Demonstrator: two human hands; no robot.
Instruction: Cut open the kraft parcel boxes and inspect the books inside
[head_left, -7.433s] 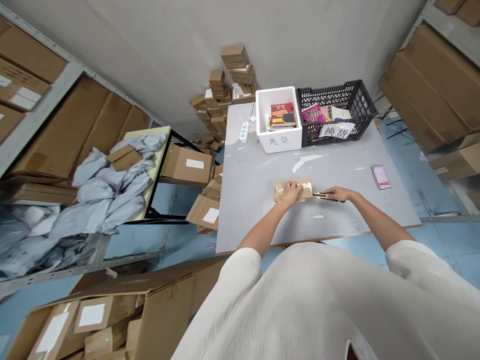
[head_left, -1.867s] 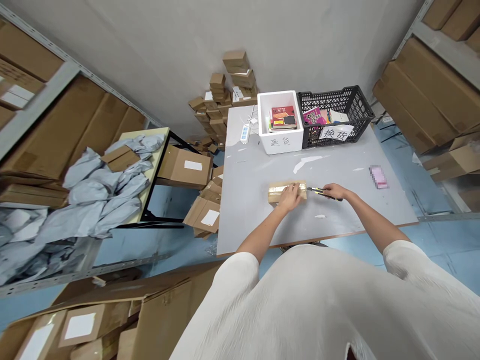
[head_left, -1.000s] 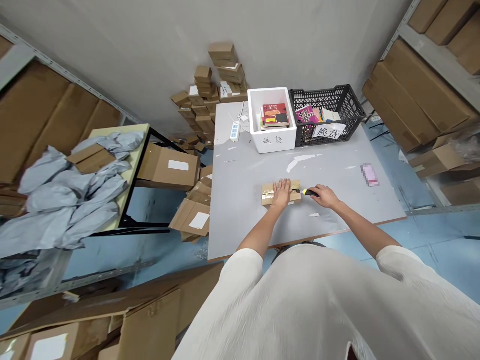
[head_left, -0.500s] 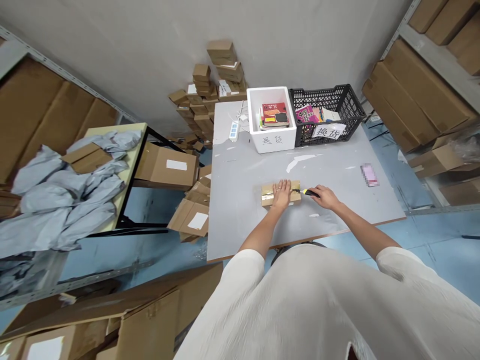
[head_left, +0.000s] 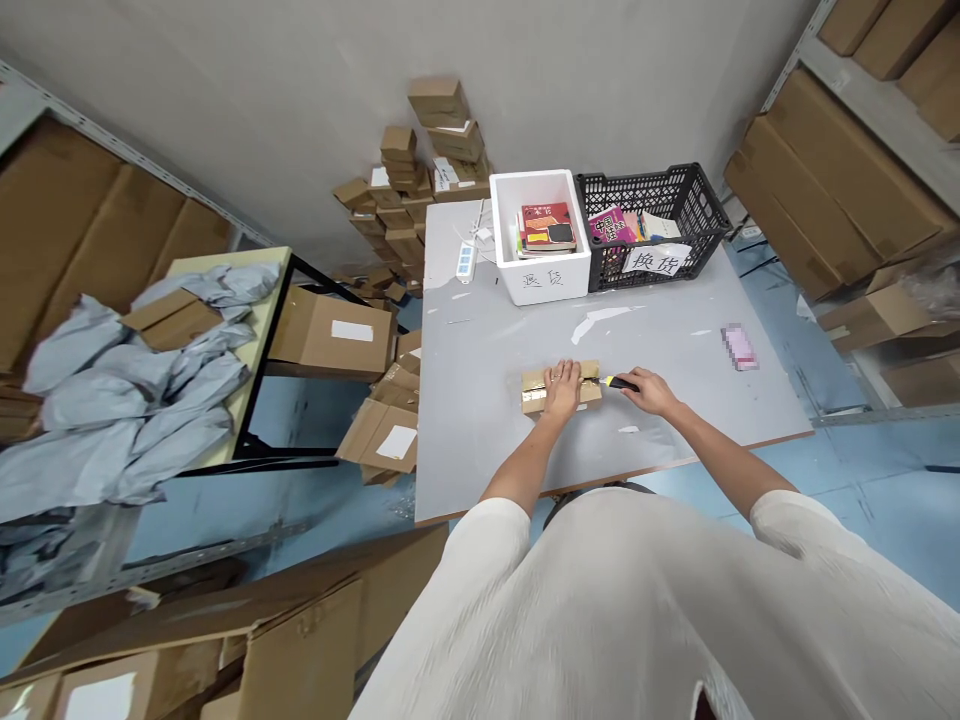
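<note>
A small brown cardboard box [head_left: 534, 392] lies on the grey table [head_left: 480, 440] in front of me, with a slit or seam running lengthwise along its top. My left hand [head_left: 562, 388] rests flat on the box, fingers stretched out, pressing on its middle. In my right hand [head_left: 649, 391] is a black and yellow utility knife [head_left: 619, 383], gripped by its handle. Its blade end points left and meets the right end of the box at the seam. How deep the blade sits cannot be made out.
Behind the box stand a white foam bin [head_left: 544, 280] and a black plastic crate [head_left: 701, 215], both with books. A power strip [head_left: 466, 262] lies at the back left, a pink item [head_left: 739, 347] at the right. Stacked cartons [head_left: 405, 245] and grey mailing bags [head_left: 97, 400] are leftward.
Both hands keep almost the same places on the box and knife. The view has shifted very slightly; the seam on the box top looks a little wider at the left.
</note>
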